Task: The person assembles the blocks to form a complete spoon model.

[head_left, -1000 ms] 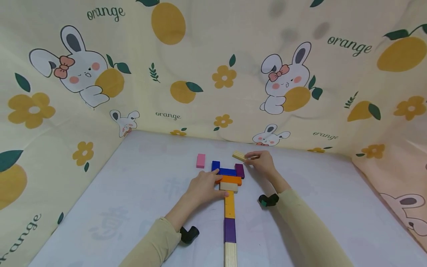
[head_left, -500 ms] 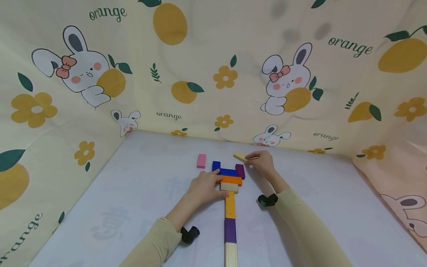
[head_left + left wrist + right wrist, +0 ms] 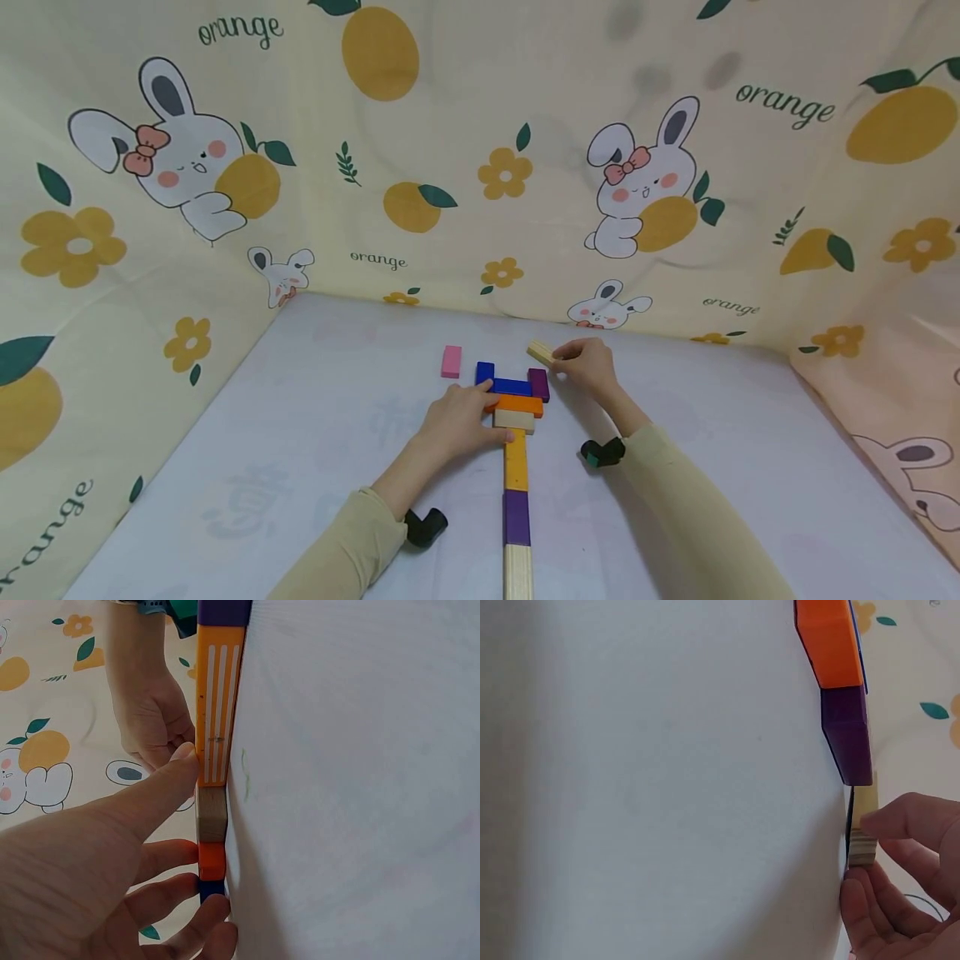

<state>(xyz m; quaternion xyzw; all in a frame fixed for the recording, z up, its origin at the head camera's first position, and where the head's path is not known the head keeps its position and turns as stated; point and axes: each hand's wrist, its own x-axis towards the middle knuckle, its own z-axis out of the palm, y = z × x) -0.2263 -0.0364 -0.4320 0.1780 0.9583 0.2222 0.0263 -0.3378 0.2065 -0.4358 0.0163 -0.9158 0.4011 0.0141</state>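
Observation:
Several coloured blocks lie joined on the table like a column with a forked top. My left hand [image 3: 456, 423] rests on its left side, fingers spread: the thumb touches the yellow block [image 3: 516, 462], and other fingertips lie by the orange block [image 3: 521, 405] and the upright blue block [image 3: 485, 372]. Farther back, my right hand [image 3: 591, 367] pinches a plain wooden block [image 3: 540, 352] between thumb and fingers. That block slants just beyond the dark purple block [image 3: 538, 384]. In the right wrist view, the wooden block [image 3: 865, 806] shows close past the purple one [image 3: 847, 739].
A pink block [image 3: 452, 362] lies alone at the back left. The crosswise blue block [image 3: 513, 387], a pale wooden block [image 3: 514, 420], a violet block [image 3: 517, 517] and a long light block [image 3: 518, 572] complete the row. Printed cloth [image 3: 450, 142] stands behind the table.
The wooden block in my right hand has shifted slightly right and turned a little, its far end swinging toward the hand. My left hand stays where it was.

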